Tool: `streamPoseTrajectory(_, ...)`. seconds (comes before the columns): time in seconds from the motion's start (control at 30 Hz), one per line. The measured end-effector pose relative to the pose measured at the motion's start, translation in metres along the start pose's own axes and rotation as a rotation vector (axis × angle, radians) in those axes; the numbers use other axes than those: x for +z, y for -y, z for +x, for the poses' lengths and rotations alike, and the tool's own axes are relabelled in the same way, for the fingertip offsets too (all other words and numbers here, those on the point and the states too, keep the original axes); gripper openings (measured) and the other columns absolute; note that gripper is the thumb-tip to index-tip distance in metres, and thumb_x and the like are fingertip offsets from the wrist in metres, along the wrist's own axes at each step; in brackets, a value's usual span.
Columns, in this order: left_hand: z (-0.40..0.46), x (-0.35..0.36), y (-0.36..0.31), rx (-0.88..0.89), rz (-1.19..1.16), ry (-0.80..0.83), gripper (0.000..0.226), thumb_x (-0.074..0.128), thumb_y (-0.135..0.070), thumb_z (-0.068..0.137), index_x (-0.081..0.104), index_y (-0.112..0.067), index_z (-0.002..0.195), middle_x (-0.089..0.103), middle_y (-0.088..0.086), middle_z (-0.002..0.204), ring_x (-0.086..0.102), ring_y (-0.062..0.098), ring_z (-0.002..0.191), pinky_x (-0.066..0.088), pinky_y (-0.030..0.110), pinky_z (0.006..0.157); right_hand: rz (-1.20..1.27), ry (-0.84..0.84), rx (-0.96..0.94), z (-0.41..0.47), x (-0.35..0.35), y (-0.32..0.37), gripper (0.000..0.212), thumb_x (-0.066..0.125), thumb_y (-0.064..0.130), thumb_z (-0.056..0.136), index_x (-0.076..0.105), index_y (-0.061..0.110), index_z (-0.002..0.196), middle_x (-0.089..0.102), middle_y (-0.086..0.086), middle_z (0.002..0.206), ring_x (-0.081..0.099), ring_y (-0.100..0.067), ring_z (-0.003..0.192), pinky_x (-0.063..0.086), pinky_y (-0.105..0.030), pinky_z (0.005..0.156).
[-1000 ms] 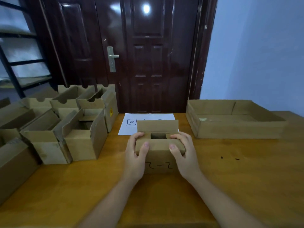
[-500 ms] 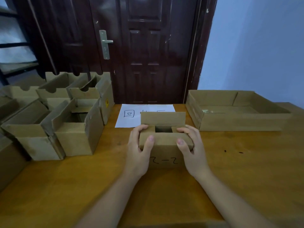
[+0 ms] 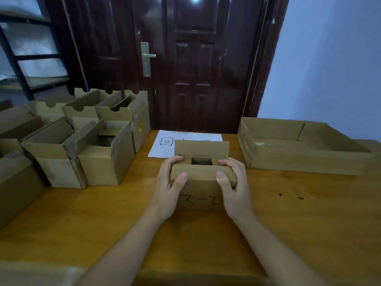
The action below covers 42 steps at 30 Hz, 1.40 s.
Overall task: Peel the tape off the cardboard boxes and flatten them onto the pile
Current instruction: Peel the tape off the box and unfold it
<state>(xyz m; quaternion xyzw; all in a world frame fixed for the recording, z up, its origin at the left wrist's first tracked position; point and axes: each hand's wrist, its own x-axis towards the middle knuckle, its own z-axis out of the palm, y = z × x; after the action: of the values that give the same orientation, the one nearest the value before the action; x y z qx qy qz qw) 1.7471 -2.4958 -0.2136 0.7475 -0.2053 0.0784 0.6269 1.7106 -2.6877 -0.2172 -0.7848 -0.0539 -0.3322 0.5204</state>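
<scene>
Tabletop (image 3: pixel 103 219): both hands' curled fingers (image 3: pixel 177 159) grip small box (image 3: pixel 201 195).

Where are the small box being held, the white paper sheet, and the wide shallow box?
small box (image 3: pixel 199 193), head view, on its front wall.
paper sheet (image 3: pixel 165 145), head view, on its left part.
shallow box (image 3: pixel 299 162), head view, on its front wall.
</scene>
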Motion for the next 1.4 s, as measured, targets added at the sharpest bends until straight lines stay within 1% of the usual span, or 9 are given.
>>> streamPoseTrajectory(0.23,0.000,-0.002,0.004,-0.009,-0.040,0.015,0.063,0.050,-0.069,0.081,0.046,-0.041,0.137,0.047,-0.013,0.135,0.053,0.011,0.116,0.051,0.023,0.084,0.003,0.048,0.042,-0.002,-0.002,0.002,0.039,0.050,0.058,0.089,0.051,0.043,0.125,0.048,0.020,0.131,0.047,0.002,0.123,0.041,-0.006,0.092)
streamPoseTrajectory(0.43,-0.004,0.000,-0.002,0.038,-0.039,0.024,0.064,0.051,-0.063,0.085,0.048,-0.029,0.138,0.050,-0.003,0.135,0.055,0.009,0.115,0.049,0.016,0.082,-0.014,0.017,0.052,-0.004,-0.004,0.001,0.048,0.048,0.058,0.090,0.054,0.031,0.130,0.050,0.019,0.130,0.050,-0.004,0.123,0.049,-0.029,0.100)
streamPoseTrajectory(0.53,-0.004,-0.002,-0.004,0.040,-0.038,0.020,0.064,0.052,-0.065,0.084,0.047,-0.031,0.138,0.050,-0.001,0.136,0.055,0.009,0.115,0.050,0.017,0.082,0.000,0.031,0.083,-0.003,-0.004,0.004,0.051,0.049,0.062,0.088,0.052,0.035,0.131,0.048,0.029,0.127,0.050,-0.004,0.120,0.053,-0.034,0.095)
streamPoseTrajectory(0.7,-0.001,-0.001,0.008,-0.014,-0.101,0.020,0.063,0.055,-0.069,0.083,0.045,-0.040,0.138,0.050,0.001,0.136,0.057,0.022,0.118,0.060,0.044,0.088,0.145,0.098,0.150,-0.004,0.000,0.005,0.051,0.054,0.062,0.084,0.051,0.038,0.129,0.052,0.026,0.118,0.057,-0.006,0.110,0.058,-0.029,0.080)
streamPoseTrajectory(0.87,-0.004,-0.002,0.005,-0.050,-0.070,-0.008,0.074,0.053,-0.084,0.079,0.045,-0.040,0.139,0.050,-0.004,0.134,0.057,0.022,0.118,0.058,0.051,0.089,0.079,0.060,0.113,-0.005,0.000,0.006,0.050,0.055,0.054,0.089,0.052,0.027,0.131,0.052,0.018,0.126,0.056,-0.011,0.114,0.058,-0.031,0.082)
streamPoseTrajectory(1.03,-0.004,0.001,0.006,-0.026,-0.064,-0.003,0.065,0.054,-0.075,0.081,0.045,-0.043,0.137,0.048,-0.004,0.137,0.055,0.021,0.120,0.057,0.048,0.092,0.097,0.063,0.123,-0.005,-0.002,0.004,0.050,0.054,0.057,0.088,0.053,0.030,0.129,0.053,0.023,0.120,0.057,-0.010,0.110,0.056,-0.030,0.081)
streamPoseTrajectory(1.13,-0.008,0.004,0.004,-0.027,-0.069,-0.012,0.057,0.053,-0.068,0.084,0.046,-0.045,0.135,0.049,-0.001,0.137,0.056,0.021,0.121,0.057,0.048,0.093,0.132,0.065,0.140,-0.006,-0.003,0.009,0.052,0.054,0.059,0.086,0.053,0.029,0.129,0.055,0.014,0.119,0.058,-0.008,0.106,0.054,-0.022,0.076)
streamPoseTrajectory(1.27,-0.009,0.005,0.002,-0.005,-0.086,-0.022,0.059,0.054,-0.068,0.085,0.046,-0.040,0.136,0.050,0.000,0.137,0.056,0.022,0.121,0.059,0.046,0.092,0.115,0.074,0.149,-0.005,-0.005,0.010,0.057,0.054,0.062,0.086,0.052,0.027,0.131,0.056,0.005,0.123,0.059,-0.011,0.108,0.058,-0.034,0.081)
streamPoseTrajectory(1.4,-0.010,0.003,-0.004,-0.013,-0.129,-0.003,0.062,0.055,-0.066,0.084,0.040,-0.041,0.139,0.052,-0.025,0.127,0.058,0.005,0.115,0.058,0.029,0.084,0.102,0.128,0.143,-0.004,-0.008,0.009,0.061,0.056,0.064,0.084,0.049,0.029,0.134,0.054,0.006,0.126,0.058,-0.009,0.110,0.060,-0.039,0.085)
